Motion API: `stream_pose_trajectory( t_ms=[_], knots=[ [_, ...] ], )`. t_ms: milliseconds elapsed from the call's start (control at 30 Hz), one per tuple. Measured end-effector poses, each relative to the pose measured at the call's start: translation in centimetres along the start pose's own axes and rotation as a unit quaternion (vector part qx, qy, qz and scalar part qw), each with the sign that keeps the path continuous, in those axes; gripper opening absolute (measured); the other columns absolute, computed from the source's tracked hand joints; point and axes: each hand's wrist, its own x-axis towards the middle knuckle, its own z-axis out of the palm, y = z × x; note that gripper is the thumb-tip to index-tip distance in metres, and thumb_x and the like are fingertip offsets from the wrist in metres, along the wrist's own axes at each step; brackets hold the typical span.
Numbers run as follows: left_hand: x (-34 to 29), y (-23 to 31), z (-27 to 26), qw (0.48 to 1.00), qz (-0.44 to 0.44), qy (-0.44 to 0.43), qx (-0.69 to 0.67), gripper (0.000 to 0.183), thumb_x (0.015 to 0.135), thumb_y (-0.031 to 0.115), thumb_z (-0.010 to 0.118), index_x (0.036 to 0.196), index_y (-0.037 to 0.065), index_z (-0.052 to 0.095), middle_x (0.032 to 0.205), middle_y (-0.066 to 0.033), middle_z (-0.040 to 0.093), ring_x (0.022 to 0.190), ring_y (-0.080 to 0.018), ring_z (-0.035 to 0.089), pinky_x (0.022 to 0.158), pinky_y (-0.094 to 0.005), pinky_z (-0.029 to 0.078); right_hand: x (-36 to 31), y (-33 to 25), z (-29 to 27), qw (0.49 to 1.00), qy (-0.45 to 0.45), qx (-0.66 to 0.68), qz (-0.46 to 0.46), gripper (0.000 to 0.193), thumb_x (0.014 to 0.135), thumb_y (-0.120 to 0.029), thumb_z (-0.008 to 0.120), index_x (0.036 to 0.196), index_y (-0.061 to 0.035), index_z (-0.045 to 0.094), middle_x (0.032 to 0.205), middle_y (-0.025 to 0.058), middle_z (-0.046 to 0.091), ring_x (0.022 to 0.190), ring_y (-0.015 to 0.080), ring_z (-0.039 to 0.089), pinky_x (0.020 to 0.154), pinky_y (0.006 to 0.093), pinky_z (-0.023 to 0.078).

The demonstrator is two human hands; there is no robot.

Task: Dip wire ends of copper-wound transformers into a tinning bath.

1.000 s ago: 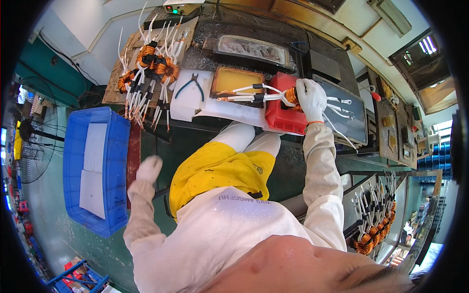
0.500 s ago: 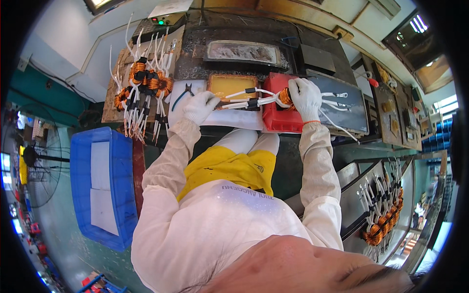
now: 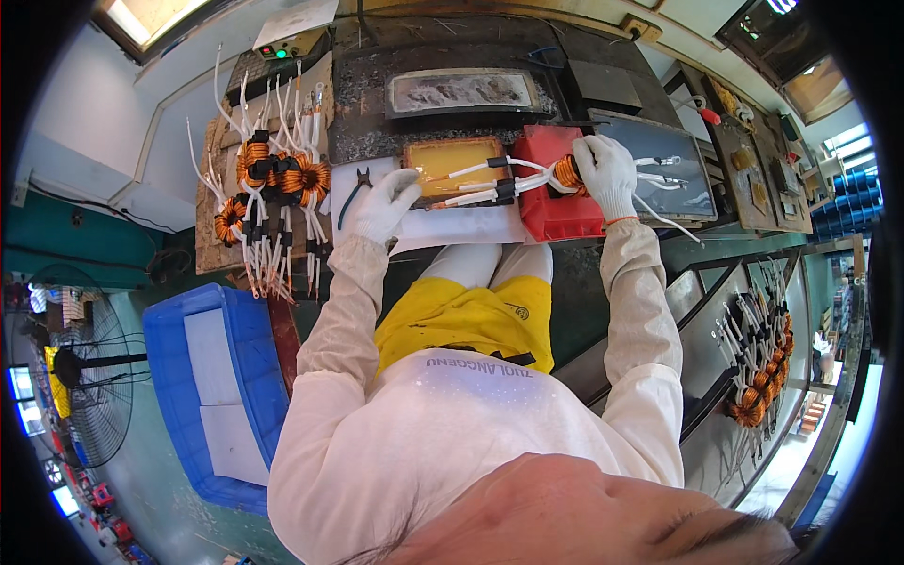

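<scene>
My right hand (image 3: 605,176), in a white glove, is closed on a ring coil (image 3: 567,175) wound with copper wire, above a red plastic bin (image 3: 556,222). White leads with black sleeves (image 3: 505,187) stretch left from the coil, their bare copper tips over a tray of amber material (image 3: 458,154). Other white leads, some with metal lugs, stick out to its right. Close to the copper tips is my gloved left hand (image 3: 379,204), fingers loosely bent and apart, with nothing visible in them. Beside it lies a pair of cutting pliers (image 3: 354,195), partly covered by that hand.
Several similar coils (image 3: 306,176) are heaped on a board at the left. A framed pan (image 3: 461,93) of greyish material sits behind the amber tray. On the floor at left stands a blue crate (image 3: 204,395). More coils (image 3: 767,377) rest on a rack at lower right.
My left hand has come off the copper tips of the leads and its fingers have loosened. The coil stays in my right hand. The whole view has tilted slightly.
</scene>
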Motion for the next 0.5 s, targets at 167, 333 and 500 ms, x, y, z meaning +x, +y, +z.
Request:
stream_pose_trajectory(
  t_ms=[167,333,500],
  knots=[
    [-0.1,1.0,-0.3,1.000,-0.002,-0.022,0.020,0.026,0.093,0.015,0.061,0.114,0.001,0.064,0.102,-0.0113,0.068,0.095,-0.0166,0.063,0.085,-0.0287,0.049,0.1,-0.3,-0.1,1.000,0.001,0.016,0.007,0.026,0.088,-0.027,0.059,0.084,-0.0038,0.070,0.082,0.0133,0.067,0.081,0.0340,0.063,0.074,0.0427,0.050],
    [0.5,0.9,0.8,1.000,-0.012,0.020,-0.008,0.019,0.091,0.011,0.062,0.107,0.002,0.066,0.096,-0.0087,0.069,0.087,-0.0143,0.065,0.079,-0.0271,0.050,0.2,-0.3,0.0,1.000,0.004,0.013,-0.003,0.025,0.088,-0.026,0.059,0.083,-0.0036,0.070,0.081,0.0142,0.067,0.080,0.0343,0.064,0.074,0.0430,0.050],
    [0.6,-0.1,1.2,0.993,0.063,0.065,0.074,0.015,0.089,0.010,0.062,0.102,0.004,0.068,0.095,-0.0104,0.069,0.086,-0.0192,0.066,0.077,-0.0284,0.051,0.1,-0.4,0.0,1.000,0.003,0.006,-0.003,0.025,0.088,-0.025,0.059,0.081,-0.0041,0.069,0.080,0.0139,0.067,0.078,0.0342,0.064,0.073,0.0433,0.049]
  ],
)
